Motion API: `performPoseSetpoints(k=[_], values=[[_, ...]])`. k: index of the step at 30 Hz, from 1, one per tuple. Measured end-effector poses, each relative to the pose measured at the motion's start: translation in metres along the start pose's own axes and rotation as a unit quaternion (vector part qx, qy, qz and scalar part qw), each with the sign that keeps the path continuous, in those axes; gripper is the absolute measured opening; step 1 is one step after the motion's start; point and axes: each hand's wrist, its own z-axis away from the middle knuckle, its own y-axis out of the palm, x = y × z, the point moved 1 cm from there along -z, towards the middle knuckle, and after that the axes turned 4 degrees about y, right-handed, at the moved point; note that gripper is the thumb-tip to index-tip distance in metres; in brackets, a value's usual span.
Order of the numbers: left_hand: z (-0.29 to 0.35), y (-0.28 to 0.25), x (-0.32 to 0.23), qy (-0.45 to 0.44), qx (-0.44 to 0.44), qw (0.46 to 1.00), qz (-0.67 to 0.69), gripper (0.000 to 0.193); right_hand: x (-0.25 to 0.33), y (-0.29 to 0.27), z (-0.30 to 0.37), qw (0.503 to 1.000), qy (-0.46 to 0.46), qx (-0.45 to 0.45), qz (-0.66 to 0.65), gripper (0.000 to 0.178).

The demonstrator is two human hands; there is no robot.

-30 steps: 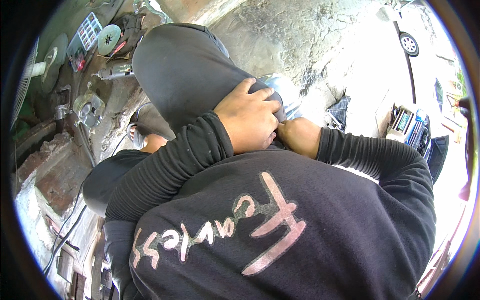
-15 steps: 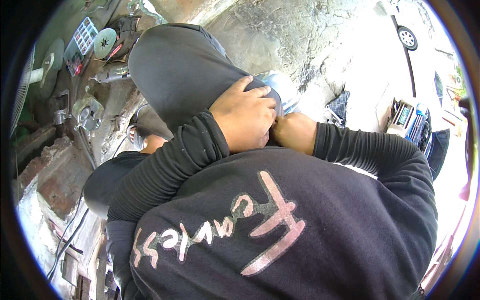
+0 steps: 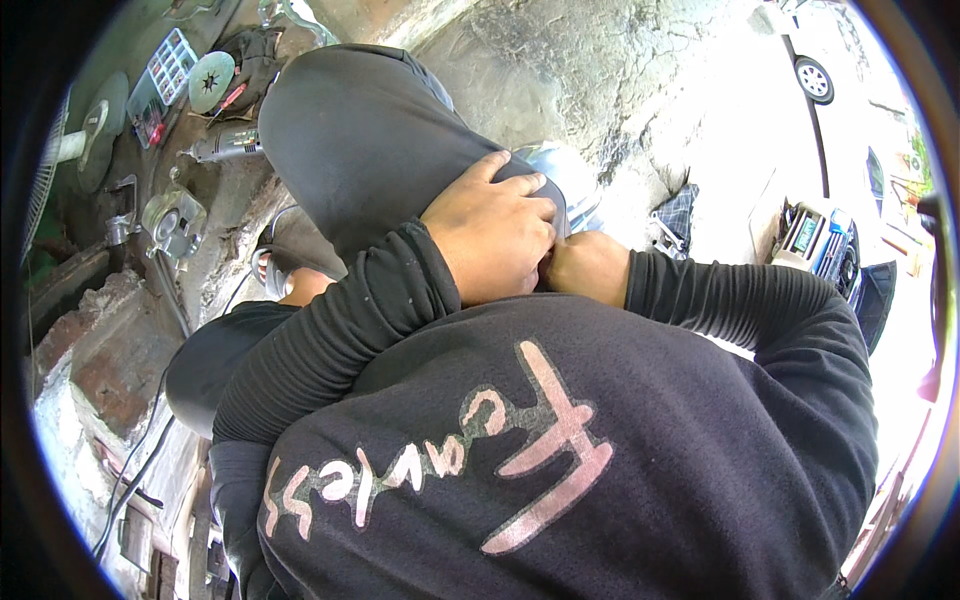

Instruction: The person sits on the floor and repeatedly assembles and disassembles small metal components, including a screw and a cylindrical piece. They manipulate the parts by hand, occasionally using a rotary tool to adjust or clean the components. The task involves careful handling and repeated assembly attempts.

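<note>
My left hand (image 3: 494, 232) lies flat over the upper leg of my dark trousers (image 3: 360, 140), its fingers stretched and a little apart. Close against its fingertips is my right hand (image 3: 588, 268), closed like a fist at the side of my hip. The fingertips of the right hand are hidden, so what it grips, if anything, does not show. Just past the hands, a shiny pale-blue thing (image 3: 560, 170) shows partly from behind the trouser leg.
At the left are a grey power tool (image 3: 225, 146), a round disc (image 3: 211, 82), a compartment box (image 3: 170, 65), a metal fitting (image 3: 174, 222) and a fan (image 3: 60, 150). Dark cables (image 3: 135, 485) run at lower left. A filled tool tray (image 3: 815, 240) stands right, beyond a dark checked cloth (image 3: 678, 210).
Both hands stay almost in place. The right hand has shifted very slightly left, against the left hand's fingers.
</note>
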Motion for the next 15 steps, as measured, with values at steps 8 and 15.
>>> performPoseSetpoints(k=[8,15], values=[[-0.0016,0.0003,-0.0007,0.003,0.013,1.000,-0.002,0.023,-0.0035,0.0011,-0.0019,0.999,-0.030,0.012,-0.004,0.023],[0.0013,-0.0003,0.0016,-0.002,0.025,1.000,-0.008,0.029,-0.0013,0.0042,-0.0064,1.000,-0.025,-0.017,0.008,0.025]])
